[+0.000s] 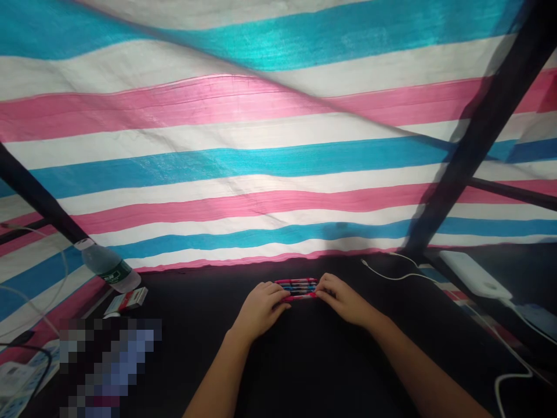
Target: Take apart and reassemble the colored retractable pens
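Several slim pens, red or pink and blue with pale middles, lie side by side on the black tabletop. My left hand is closed around their left ends, thumb on the near side and fingers on the far side. At the right ends, my right hand pinches them between thumb and fingers. The pens run left to right between my two hands, and my fingertips hide their ends.
On the left stand a plastic bottle and a small box, with a blurred-out patch nearer me. A white device with a cable lies at right. Striped sheeting and dark poles enclose the table.
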Tool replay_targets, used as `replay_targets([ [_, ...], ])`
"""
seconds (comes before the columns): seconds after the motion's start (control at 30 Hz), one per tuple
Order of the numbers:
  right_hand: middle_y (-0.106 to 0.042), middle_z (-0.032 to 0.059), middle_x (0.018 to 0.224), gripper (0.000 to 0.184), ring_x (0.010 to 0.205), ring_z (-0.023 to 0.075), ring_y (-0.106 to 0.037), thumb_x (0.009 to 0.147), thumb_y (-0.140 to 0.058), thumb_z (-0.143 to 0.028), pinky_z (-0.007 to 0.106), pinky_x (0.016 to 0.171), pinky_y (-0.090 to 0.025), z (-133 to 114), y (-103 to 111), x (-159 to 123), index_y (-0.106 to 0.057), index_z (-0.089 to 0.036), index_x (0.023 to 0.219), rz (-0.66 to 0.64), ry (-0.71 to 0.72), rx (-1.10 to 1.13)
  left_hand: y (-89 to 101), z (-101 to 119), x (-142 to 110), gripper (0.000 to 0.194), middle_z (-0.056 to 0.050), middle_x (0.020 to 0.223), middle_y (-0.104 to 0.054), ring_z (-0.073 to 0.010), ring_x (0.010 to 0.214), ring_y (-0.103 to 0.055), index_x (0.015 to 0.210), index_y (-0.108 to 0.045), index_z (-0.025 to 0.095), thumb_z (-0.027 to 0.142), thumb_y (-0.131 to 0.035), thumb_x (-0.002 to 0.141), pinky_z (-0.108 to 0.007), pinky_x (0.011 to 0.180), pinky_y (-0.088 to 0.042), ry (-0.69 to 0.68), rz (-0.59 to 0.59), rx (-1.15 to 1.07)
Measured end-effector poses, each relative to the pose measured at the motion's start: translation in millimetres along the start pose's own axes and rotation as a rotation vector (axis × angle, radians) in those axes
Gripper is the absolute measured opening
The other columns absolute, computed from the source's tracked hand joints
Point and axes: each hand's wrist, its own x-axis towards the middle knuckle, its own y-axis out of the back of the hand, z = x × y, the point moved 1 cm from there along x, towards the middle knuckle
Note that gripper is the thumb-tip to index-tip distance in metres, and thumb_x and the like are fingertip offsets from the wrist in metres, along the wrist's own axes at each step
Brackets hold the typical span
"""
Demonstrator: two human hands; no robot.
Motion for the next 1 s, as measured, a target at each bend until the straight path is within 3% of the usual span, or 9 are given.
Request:
replay_targets([
  [0.17, -0.062, 0.0031, 0.089, 0.034, 0.085, 0.0207, -0.059, 0.104, -0.052, -0.043, 0.032, 0.079, -0.046, -15.5, 2.8, -0.4, -0.066, -0.02, 0.084, -0.019, -0.037, 0.129, 1.5, 5.5, 1.3, 0.023, -0.005, 0.101, -0.078, -0.021, 0.086, -0.068, 0.12, -0.069, 0.022, 0.031, -0.054, 0.105, -0.037, 0.079, -0.048, -0.045, 0.015, 0.035],
  [0.23, -0.066, 0.0028, 0.091, 0.03, 0.082, 0.02, -0.058, 0.102, -0.057, -0.047, 0.031, 0.075, -0.045, -24.3, -0.1, -1.4, -0.07, -0.02, 0.096, -0.089, -0.065, 0.187, 2.2, 10.5, 2.0, 0.022, -0.005, 0.1, -0.078, -0.021, 0.085, -0.068, 0.12, -0.068, 0.022, 0.032, -0.056, 0.105, -0.037, 0.079, -0.047, -0.071, 0.019, 0.037],
  [0.27, -0.066, 0.002, 0.084, 0.035, 0.077, 0.019, -0.057, 0.102, -0.056, -0.05, 0.03, 0.071, -0.044, -27.3, -2.9, -1.9, -0.07, -0.02, 0.092, -0.149, -0.09, 0.247, 2.6, 12.9, 2.3, 0.023, -0.005, 0.101, -0.078, -0.0211, 0.085, -0.068, 0.121, -0.067, 0.022, 0.033, -0.056, 0.104, -0.036, 0.079, -0.047, -0.069, 0.024, 0.028],
  [0.4, -0.044, -0.0053, 0.061, 0.046, 0.054, 0.0111, -0.036, 0.099, -0.057, -0.059, 0.025, 0.053, -0.028, -26.3, -15.6, -3.5, -0.07, -0.016, 0.091, -0.297, -0.264, 0.589, 5.5, 18.1, 3.5, 0.021, -0.005, 0.101, -0.076, -0.0211, 0.087, -0.066, 0.119, -0.065, 0.021, 0.032, -0.057, 0.104, -0.035, 0.081, -0.047, -0.038, 0.06, -0.025],
  [0.53, -0.03, -0.01, 0.057, 0.046, 0.05, 0.0086, -0.02, 0.095, -0.063, -0.059, 0.025, 0.049, -0.018, -19.6, -19.7, -4.5, -0.069, -0.014, 0.088, -0.331, -0.354, 0.832, 7.5, 19.2, 3.3, 0.02, -0.004, 0.094, -0.075, -0.0196, 0.082, -0.063, 0.112, -0.068, 0.021, 0.031, -0.052, 0.106, -0.035, 0.078, -0.046, -0.09, 0.09, -0.024],
  [0.63, -0.031, -0.0088, 0.057, 0.047, 0.051, 0.0094, -0.023, 0.096, -0.06, -0.061, 0.025, 0.05, -0.02, -22.3, -16.0, -4.8, -0.07, -0.015, 0.089, -0.317, -0.317, 0.72, 6.1, 18.7, 1.7, 0.025, -0.005, 0.091, -0.074, -0.02, 0.081, -0.061, 0.108, -0.069, 0.019, 0.031, -0.047, 0.108, -0.034, 0.078, -0.047, -0.076, 0.08, -0.037],
  [0.77, -0.054, -0.0014, 0.071, 0.044, 0.066, 0.0144, -0.046, 0.1, -0.056, -0.057, 0.026, 0.06, -0.034, -30.4, -11.1, -4.0, -0.074, -0.017, 0.094, -0.235, -0.161, 0.37, 3.3, 16.6, -0.4, 0.031, -0.005, 0.084, -0.072, -0.0207, 0.08, -0.061, 0.096, -0.069, 0.019, 0.034, -0.045, 0.108, -0.032, 0.073, -0.046, 0.052, -0.008, -0.035],
  [0.87, -0.064, 0.0013, 0.08, 0.043, 0.076, 0.0182, -0.054, 0.102, -0.054, -0.054, 0.028, 0.069, -0.04, -31.6, -12.9, -3.6, -0.075, -0.018, 0.091, -0.195, -0.108, 0.275, 4.4, 16.7, -0.4, 0.037, -0.004, 0.083, -0.072, -0.0204, 0.077, -0.062, 0.088, -0.069, 0.02, 0.035, -0.042, 0.109, -0.035, 0.076, -0.045, 0.093, -0.07, 0.015],
  [1.0, -0.065, 0.0012, 0.076, 0.045, 0.071, 0.0181, -0.055, 0.103, -0.052, -0.053, 0.028, 0.066, -0.04, -28.7, -16.5, -3.9, -0.077, -0.017, 0.092, -0.206, -0.147, 0.271, 8.1, 20.3, 1.3, 0.03, -0.007, 0.107, -0.074, -0.0243, 0.095, -0.065, 0.12, -0.066, 0.021, 0.044, -0.061, 0.1, -0.039, 0.087, -0.046, 0.042, -0.015, 0.012],
])
